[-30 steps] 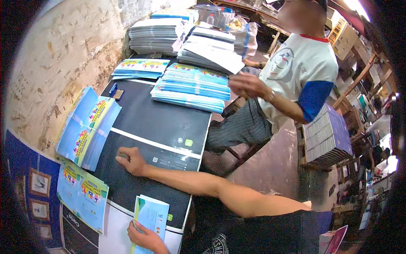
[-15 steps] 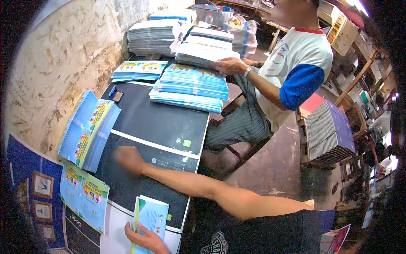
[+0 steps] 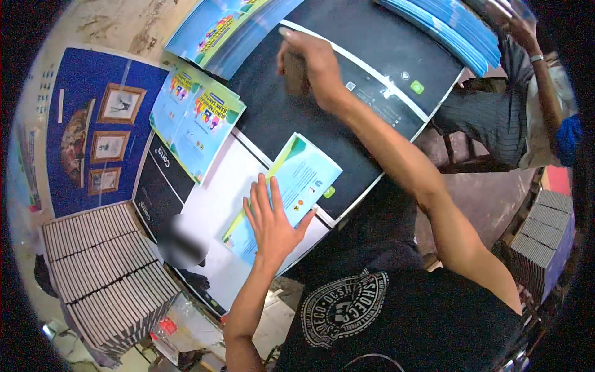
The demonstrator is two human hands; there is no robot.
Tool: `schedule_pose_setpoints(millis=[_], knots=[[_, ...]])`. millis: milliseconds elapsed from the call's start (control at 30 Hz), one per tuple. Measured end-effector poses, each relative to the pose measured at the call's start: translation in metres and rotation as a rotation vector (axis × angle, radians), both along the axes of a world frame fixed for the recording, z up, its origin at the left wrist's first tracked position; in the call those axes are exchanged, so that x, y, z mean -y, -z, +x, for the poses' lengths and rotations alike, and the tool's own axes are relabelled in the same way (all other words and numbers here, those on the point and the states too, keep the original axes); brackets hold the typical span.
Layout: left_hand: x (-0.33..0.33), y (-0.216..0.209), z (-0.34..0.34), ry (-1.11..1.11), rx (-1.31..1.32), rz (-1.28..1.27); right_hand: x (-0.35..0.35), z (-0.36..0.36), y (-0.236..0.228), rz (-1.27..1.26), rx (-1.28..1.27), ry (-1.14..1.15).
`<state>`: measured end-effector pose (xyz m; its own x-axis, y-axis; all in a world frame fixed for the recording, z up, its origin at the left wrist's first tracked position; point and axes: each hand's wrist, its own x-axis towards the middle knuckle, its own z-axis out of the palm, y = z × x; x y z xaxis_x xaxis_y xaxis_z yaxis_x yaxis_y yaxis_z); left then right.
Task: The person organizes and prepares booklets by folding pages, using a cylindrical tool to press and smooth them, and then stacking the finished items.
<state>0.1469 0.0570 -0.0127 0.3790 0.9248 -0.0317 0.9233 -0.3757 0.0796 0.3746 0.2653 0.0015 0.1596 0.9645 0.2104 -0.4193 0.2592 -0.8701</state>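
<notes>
My left hand lies with fingers spread on a folded light-blue printed sheet with a green and yellow edge. Farther up the table, my right hand hovers over or rests on the black surface, its fingers curled and partly smeared. Whatever it might hold cannot be made out. Left of it, a flat printed sheet or small pile in blue and yellow hangs a little over the table's left edge. Behind that stands a thick stack of similar sheets.
Black and white boards cover the table. More blue sheets are piled at the far right, near another person's arm. Bound stacks stand at the lower left. A blue panel with framed pictures leans left.
The view has swung down and left, bringing the bound stacks in. My left hand now lies flatter across the folded sheet. My right hand stays over the black board, its fingers turned differently.
</notes>
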Motion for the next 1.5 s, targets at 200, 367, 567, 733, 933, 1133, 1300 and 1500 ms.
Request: schedule_pose_setpoints(millis=[200,367,567,733,933,1133,1300,1500], knots=[[0.010,0.018,-0.021,0.035,0.008,0.039,0.145,-0.015,-0.049,0.584,0.223,-0.092],[-0.001,0.007,-0.009,0.025,-0.005,-0.047,0.170,-0.028,0.037,0.506,0.266,-0.257],[-0.001,0.024,-0.012,0.051,-0.020,0.152,0.195,-0.035,-0.037,0.745,0.013,-0.173],[-0.002,0.014,-0.001,0.048,-0.030,0.112,0.157,-0.025,0.045,0.466,0.181,-0.256],[-0.003,0.010,0.000,0.024,-0.031,0.068,0.151,-0.014,0.043,0.530,0.220,-0.189],[-0.006,0.009,-0.001,0.022,-0.037,0.020,0.175,-0.010,0.040,0.439,0.257,-0.048],[-0.003,0.008,-0.004,-0.046,0.125,0.092,0.204,-0.005,0.015,0.508,0.224,-0.174],[-0.006,0.009,-0.002,0.080,0.040,0.194,0.226,-0.006,-0.046,0.670,0.004,-0.259]])
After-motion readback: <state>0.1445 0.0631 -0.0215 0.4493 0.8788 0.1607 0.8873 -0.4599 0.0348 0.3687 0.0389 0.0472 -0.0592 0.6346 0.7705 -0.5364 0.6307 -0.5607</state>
